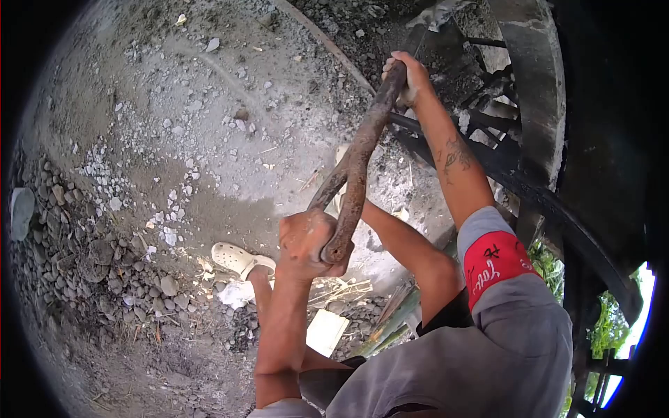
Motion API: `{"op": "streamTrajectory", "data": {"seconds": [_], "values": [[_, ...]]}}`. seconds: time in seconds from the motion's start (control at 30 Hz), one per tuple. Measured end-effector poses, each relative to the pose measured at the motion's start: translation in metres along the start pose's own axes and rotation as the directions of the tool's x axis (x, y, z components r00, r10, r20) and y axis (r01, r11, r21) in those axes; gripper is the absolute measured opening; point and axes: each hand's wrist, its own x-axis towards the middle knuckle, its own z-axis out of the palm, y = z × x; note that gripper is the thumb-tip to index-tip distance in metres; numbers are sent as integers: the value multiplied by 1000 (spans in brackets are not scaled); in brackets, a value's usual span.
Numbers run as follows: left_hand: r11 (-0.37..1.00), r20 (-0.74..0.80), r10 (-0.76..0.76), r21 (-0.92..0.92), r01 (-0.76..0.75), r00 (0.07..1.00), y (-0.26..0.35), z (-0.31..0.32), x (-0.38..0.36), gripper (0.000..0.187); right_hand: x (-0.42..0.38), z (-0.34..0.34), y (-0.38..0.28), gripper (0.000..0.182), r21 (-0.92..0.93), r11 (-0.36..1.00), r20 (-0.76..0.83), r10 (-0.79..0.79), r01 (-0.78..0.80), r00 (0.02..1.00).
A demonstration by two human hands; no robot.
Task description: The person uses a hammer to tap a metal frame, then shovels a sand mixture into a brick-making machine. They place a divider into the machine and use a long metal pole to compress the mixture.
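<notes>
A shovel with a worn brown wooden handle [365, 143] slants from the lower middle up to the right. Its near end splits into a fork, and my left hand [306, 240] is closed around the grip there. Higher up, my right hand [410, 78] wraps the shaft, with the thumb along it. Beyond that hand the tool's far end runs into dark, cluttered ground, so its blade is hard to make out. A red band [491, 265] circles my right sleeve.
Pale rubble and grey dust cover the ground [230, 160]. A pile of stones [90, 258] lies left. Dark beams [516, 181] and a curved rim [543, 90] stand close on the right. My feet wear light clogs [233, 259]. A pale flat piece [326, 331] lies below.
</notes>
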Motion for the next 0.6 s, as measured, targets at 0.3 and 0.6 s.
{"op": "streamTrajectory", "data": {"seconds": [0.3, 0.6], "values": [[930, -192, -354, -170, 324, 915, -28, -33, -73, 19, -64, 60, 62, 13, -67, 998, -166, -24, 13, 986], [996, -111, -83, -17, 82, 990, -25, 12, 5, 18, 8, 24, 10, 18, -36, 996, -1, -77, 77, 997]]}}
